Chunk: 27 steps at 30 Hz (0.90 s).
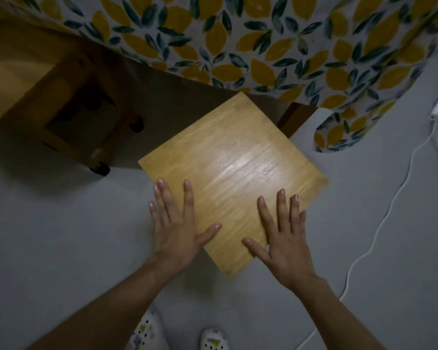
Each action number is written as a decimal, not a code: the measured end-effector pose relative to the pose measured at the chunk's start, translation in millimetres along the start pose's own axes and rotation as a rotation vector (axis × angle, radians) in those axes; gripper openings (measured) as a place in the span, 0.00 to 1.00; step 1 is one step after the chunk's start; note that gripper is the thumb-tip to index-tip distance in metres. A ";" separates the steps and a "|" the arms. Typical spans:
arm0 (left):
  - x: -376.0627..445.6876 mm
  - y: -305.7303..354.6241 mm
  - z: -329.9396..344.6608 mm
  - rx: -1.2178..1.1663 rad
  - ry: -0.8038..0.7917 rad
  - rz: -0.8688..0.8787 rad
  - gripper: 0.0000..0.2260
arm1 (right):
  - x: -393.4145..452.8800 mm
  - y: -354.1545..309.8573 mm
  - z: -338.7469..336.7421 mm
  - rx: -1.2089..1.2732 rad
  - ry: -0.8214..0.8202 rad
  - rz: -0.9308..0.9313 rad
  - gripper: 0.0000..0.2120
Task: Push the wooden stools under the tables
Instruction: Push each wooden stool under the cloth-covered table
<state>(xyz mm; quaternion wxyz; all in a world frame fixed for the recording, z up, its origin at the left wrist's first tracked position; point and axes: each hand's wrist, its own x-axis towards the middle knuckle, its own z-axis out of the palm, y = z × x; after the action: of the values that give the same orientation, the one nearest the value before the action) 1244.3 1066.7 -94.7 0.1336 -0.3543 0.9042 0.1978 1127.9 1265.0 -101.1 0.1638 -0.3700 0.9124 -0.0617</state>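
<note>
Head view: shoes [214, 338] at 6 o'clock. Both hands lie flat, fingers spread, gripping nothing: left hand [176, 229] on the stool [232, 173] seat's left edge, right hand [283, 238] on its near corner. Seat's far corner points 12 o'clock, under the counter's cloth [263, 46]. Second stool [61, 107] at 10 o'clock.

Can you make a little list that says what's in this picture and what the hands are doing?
stool being pushed: wooden stool, far corner just under the tablecloth
left hand: flat, open, on the stool's near-left edge
right hand: flat, open, on the near-right edge
other stool: already under the table, in shadow
floor: white cable at right
</note>
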 end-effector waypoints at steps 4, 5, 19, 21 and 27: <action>22.3 1.9 -10.3 0.033 -0.039 0.024 0.48 | 21.4 3.7 -1.7 -0.017 -0.003 -0.041 0.42; 30.0 2.8 -13.0 0.034 -0.044 0.029 0.49 | 29.1 4.3 -3.2 -0.023 0.001 -0.045 0.42; 220.7 10.9 -97.2 0.116 -0.055 0.055 0.48 | 226.5 -4.4 -46.8 -0.046 0.027 -0.014 0.42; 246.5 13.0 -106.8 0.125 -0.055 0.053 0.47 | 253.9 -2.2 -54.6 -0.052 0.017 -0.011 0.42; 294.2 22.0 -120.4 0.116 -0.031 0.054 0.48 | 304.0 1.7 -75.3 -0.064 0.023 -0.014 0.42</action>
<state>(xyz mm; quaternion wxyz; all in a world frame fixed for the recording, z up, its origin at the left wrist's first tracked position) 1007.0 854.1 -94.6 0.1627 -0.3186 0.9210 0.1540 896.4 1054.2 -107.8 0.1409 -0.3809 0.9130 -0.0377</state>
